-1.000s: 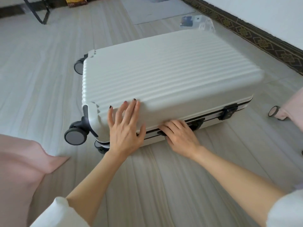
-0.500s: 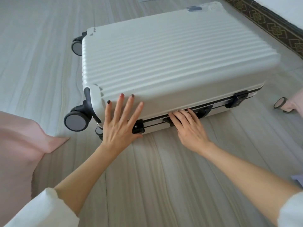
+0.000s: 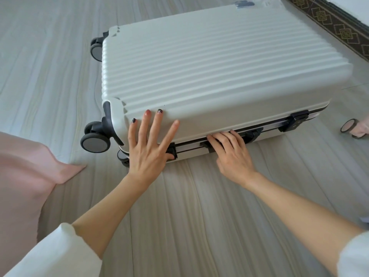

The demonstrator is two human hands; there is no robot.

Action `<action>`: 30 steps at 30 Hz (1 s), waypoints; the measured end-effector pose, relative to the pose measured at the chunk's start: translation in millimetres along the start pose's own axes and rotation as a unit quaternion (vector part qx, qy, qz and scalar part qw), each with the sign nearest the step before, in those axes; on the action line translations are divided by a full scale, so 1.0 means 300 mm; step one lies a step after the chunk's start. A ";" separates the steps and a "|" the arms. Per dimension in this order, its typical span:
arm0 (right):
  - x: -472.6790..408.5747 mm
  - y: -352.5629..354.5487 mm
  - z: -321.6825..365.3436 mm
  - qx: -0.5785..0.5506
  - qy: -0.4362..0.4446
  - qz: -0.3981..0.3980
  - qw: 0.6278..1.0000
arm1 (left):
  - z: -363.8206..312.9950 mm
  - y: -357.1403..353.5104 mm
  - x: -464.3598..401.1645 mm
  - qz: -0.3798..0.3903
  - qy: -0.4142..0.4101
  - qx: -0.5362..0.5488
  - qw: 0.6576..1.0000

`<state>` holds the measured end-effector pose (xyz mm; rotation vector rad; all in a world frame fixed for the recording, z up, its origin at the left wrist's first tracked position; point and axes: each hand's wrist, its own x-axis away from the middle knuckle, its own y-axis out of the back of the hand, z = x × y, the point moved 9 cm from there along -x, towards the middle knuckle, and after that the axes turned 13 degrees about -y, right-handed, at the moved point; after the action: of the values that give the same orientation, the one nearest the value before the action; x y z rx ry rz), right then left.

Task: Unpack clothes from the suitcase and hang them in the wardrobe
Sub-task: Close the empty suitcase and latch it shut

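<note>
A white ribbed hard-shell suitcase [image 3: 209, 72] lies flat and closed on the pale wood floor, its wheels to the left. My left hand [image 3: 149, 148] rests flat with spread fingers on the near left edge of the lid, its thumb down by a black latch [image 3: 171, 152]. My right hand [image 3: 231, 152] lies on the near side wall with its fingers reaching to the seam beside the black side handle [image 3: 251, 134]. A second black latch [image 3: 295, 122] sits further right on the seam. No clothes or wardrobe are visible.
Pink fabric [image 3: 22, 176] lies on the floor at the left. A pink item with a small round wheel [image 3: 347, 128] peeks in at the right edge. A dark patterned border [image 3: 329, 29] runs along the floor at the upper right.
Both hands stay on the suitcase's near edge; the left hand has slid down and spread its fingers, its thumb now at the latch. The view has drawn closer.
</note>
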<state>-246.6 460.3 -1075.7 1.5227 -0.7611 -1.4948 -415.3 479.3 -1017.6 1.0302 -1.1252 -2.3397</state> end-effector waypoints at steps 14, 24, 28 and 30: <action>-0.286 0.334 -0.246 -0.019 -0.134 -0.104 0.985 | -0.012 0.053 -0.160 0.040 0.097 0.110 0.988; -0.323 0.282 -0.528 0.035 -0.268 0.097 0.958 | -0.193 -0.005 -0.553 0.139 0.021 0.168 0.976; -0.303 0.341 -0.496 0.021 -0.238 0.026 0.971 | -0.178 -0.028 -0.494 0.116 -0.029 0.136 0.983; -0.287 0.364 -0.471 0.014 -0.204 0.012 0.979 | -0.148 -0.018 -0.466 0.109 -0.053 0.140 0.983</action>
<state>-101.2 507.8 -949.5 1.2327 -1.0340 -1.8114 -287.9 539.4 -976.0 0.8284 -1.5586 -2.1256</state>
